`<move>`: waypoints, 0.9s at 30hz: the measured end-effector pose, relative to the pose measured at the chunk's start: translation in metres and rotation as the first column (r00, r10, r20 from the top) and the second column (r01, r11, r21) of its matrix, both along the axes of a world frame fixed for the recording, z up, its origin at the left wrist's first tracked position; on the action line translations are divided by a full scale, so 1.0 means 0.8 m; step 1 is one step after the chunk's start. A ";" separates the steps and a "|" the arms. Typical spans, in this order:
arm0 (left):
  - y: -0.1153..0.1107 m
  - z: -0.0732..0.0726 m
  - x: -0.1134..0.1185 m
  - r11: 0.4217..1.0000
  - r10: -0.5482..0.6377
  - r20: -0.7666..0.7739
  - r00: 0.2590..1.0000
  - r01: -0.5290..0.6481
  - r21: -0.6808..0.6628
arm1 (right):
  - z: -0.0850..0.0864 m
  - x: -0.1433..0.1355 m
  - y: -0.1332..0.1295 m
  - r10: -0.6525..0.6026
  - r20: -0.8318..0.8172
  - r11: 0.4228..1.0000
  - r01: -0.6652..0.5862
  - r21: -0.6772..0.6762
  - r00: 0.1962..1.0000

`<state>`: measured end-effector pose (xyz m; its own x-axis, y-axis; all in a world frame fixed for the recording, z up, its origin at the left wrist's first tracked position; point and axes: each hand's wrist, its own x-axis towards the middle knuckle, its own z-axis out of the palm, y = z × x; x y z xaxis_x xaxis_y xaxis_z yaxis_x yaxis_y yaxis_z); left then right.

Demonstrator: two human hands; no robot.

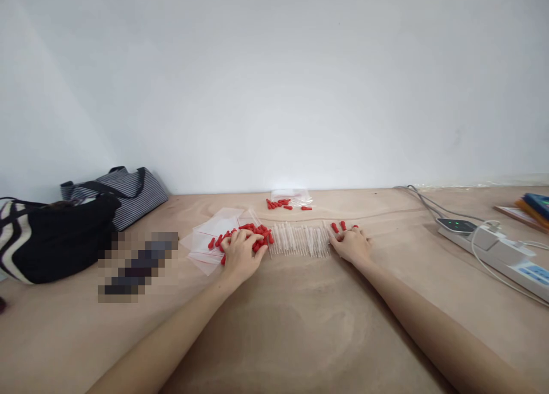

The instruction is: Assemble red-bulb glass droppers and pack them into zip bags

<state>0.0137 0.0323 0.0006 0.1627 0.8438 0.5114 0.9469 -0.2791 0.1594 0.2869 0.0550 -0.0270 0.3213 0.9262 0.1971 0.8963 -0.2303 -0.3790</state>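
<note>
My left hand rests palm down on a pile of red rubber bulbs, its fingers bent and spread apart. No bulb shows clearly gripped in it. Beneath and left of the pile lie clear zip bags with red seal lines. Thin clear tubes, like dropper pipettes, lie side by side in a row between my hands. At the row's right end is my right hand, thumb apart from the bent fingers and close to the last tubes. A few red bulbs lie just beyond it; its fingertips are partly hidden.
Near the wall are another bag, more red bulbs and thin tubes. A black bag and a striped bag stand left, by a pixelated patch. At right are a power strip, cables and stacked items.
</note>
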 end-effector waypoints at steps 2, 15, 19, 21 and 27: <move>0.017 0.008 0.002 0.998 0.035 -0.051 0.998 -0.037 -0.049 | -0.002 -0.001 0.000 0.002 -0.015 0.999 -0.002 0.042 1.000; 0.026 0.019 0.019 0.998 0.016 -0.062 0.998 -0.020 -0.064 | -0.009 -0.032 -0.041 0.498 0.138 0.751 -0.505 0.425 0.856; -0.020 0.009 0.013 0.930 -0.345 -0.029 0.938 0.337 -0.149 | -0.007 -0.045 -0.058 0.672 0.194 0.626 -0.688 0.368 0.715; -0.037 -0.001 0.010 0.889 -0.405 0.037 0.914 0.402 -0.217 | -0.008 -0.050 -0.062 0.709 0.188 0.601 -0.722 0.342 0.680; -0.043 -0.018 0.016 0.859 -0.407 0.221 0.887 0.453 -0.237 | -0.013 -0.055 -0.066 0.760 0.162 0.562 -0.762 0.323 0.629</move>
<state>0.0268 -0.0020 -0.0140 0.4788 0.8176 0.3198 0.6983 -0.5754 0.4258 0.2428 0.0019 -0.0377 -0.4731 0.7000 0.5350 0.6807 0.6759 -0.2824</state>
